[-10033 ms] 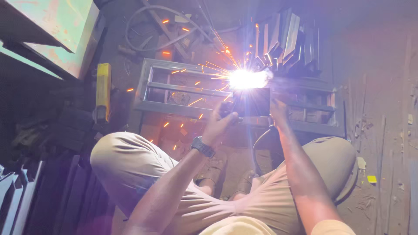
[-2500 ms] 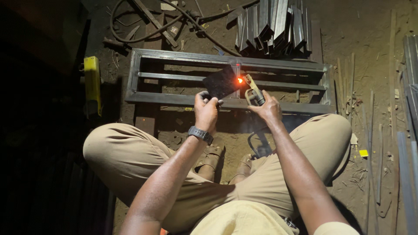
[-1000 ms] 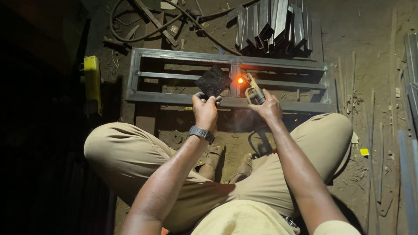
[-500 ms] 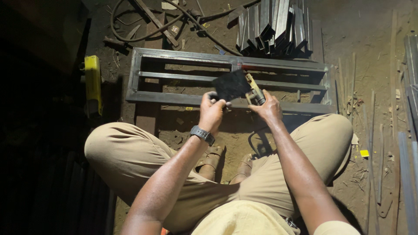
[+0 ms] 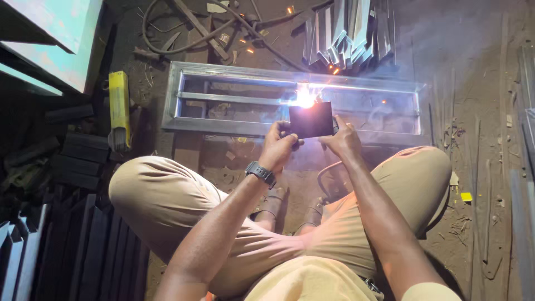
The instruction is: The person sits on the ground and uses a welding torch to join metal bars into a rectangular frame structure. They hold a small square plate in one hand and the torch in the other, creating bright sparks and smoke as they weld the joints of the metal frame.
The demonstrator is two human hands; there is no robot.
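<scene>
At centre frame the left hand (image 5: 280, 146) grips a dark shield plate (image 5: 311, 120) upright; the right hand (image 5: 344, 139) sits just behind its right edge, its grasp hidden. A bright arc (image 5: 305, 96) flares above the plate on the grey metal frame (image 5: 234, 127); a yellow box (image 5: 118, 106) lies at left.

A dark square shield (image 5: 311, 120) stands upright before the rectangular steel frame (image 5: 223, 125).

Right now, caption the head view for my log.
Seated person's left hand holds dark shield before bright arc on metal frame; right hand beside it.
</scene>
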